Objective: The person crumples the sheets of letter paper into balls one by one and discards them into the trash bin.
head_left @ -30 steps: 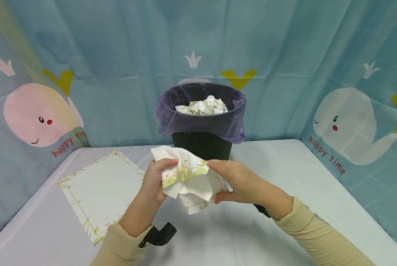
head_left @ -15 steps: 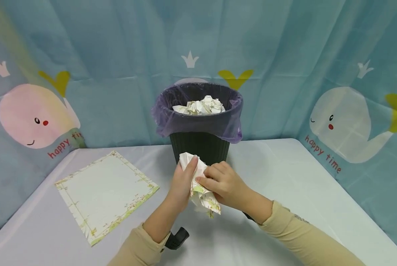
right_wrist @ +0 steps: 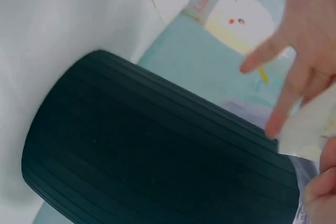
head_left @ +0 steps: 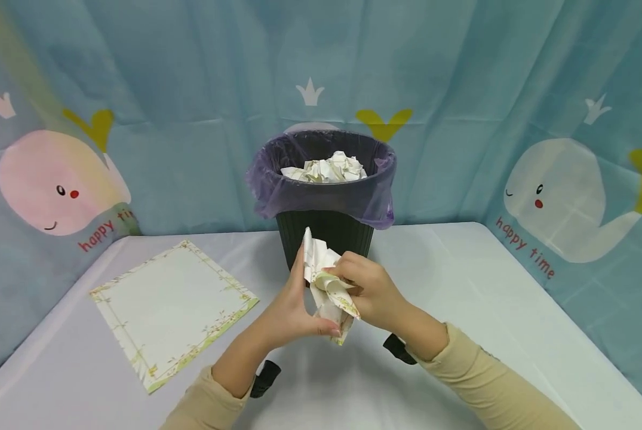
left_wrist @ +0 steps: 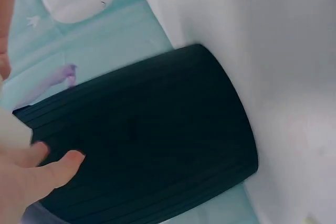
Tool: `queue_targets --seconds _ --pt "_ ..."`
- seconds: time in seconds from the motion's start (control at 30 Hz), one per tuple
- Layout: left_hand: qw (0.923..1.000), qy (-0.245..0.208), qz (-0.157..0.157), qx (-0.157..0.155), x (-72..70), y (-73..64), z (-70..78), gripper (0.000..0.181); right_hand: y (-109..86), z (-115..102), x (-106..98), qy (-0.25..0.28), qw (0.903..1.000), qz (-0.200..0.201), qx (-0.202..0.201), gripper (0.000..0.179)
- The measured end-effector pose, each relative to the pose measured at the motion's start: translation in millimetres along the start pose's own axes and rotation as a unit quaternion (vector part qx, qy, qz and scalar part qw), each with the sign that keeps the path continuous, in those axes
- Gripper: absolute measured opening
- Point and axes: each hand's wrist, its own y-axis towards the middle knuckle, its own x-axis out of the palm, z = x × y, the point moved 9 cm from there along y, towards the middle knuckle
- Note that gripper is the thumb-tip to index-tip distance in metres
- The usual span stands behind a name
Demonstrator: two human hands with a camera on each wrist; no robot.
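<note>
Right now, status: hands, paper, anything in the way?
Right hand grips crumpled white floral-edged paper. Left hand spread at its left side, contact unclear. Dark ribbed bin, purple plastic liner, stands beyond; no obstruction seen.

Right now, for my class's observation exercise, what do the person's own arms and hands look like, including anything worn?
The left hand and right hand are bare, without gloves. A beige cloth sleeve covers the left forearm, a matching beige sleeve the right. A small black piece shows at the left wrist, another black piece at the right; how they fasten is hidden.
</note>
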Motion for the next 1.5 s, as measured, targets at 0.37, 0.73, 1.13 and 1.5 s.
queue_targets --seconds 0.37,0.73,1.13,1.5 --pt "0.9916 0.062 0.106 0.041 -6.9 2.2 4.9 0.050 -21.2 33 5 0.084 0.9729 0.034 0.213 0.027" --pt "0.9691 0.036 0.207 0.129 -18.8 -2.6 7.0 0.029 -21.2 46 19 0.069 0.9462 -0.035 0.314 0.071" --pt "0.9992 0.018 -0.003 0.034 -3.0 -7.6 2.8 0.096 -20.1 50 19 0.168 0.9354 -0.027 0.310 0.071" --pt "0.9870 0.059 0.085 0.123 -16.2 -11.4 1.8 0.090 -28.7 50 23 0.149 0.8983 -0.021 0.413 0.073"
